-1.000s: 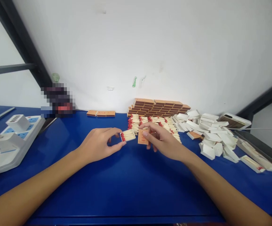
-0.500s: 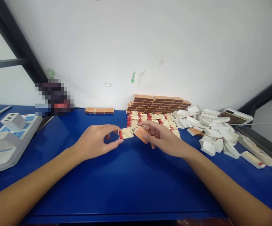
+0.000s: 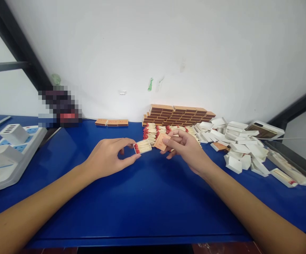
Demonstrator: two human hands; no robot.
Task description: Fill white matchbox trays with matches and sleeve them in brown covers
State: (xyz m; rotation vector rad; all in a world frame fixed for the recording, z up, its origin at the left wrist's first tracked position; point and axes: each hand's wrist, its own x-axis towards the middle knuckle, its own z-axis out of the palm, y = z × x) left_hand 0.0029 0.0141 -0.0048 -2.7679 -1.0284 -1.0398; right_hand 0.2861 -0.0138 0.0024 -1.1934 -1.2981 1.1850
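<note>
Between thumb and fingers, my left hand (image 3: 110,157) pinches the left end of a white matchbox tray (image 3: 143,146) filled with red-tipped matches. My right hand (image 3: 183,144) grips an orange matchbox sleeve (image 3: 161,141), tilted, just right of the tray. A small gap parts the sleeve from the tray. Behind the hands lies a wide heap of loose matches (image 3: 150,132), partly hidden by my right hand. Closed matchboxes (image 3: 179,114) are stacked in rows against the wall behind that heap.
Three matchboxes (image 3: 112,122) lie in a row at the back left. White empty trays (image 3: 239,141) are piled at the right, near a phone (image 3: 265,130) and a black container (image 3: 298,158). A power strip (image 3: 23,155) with chargers sits on the left of the blue table (image 3: 142,204).
My right hand has moved slightly up with the sleeve, which has turned in its fingers. The tray in my left hand has shifted a little to the right and tilted.
</note>
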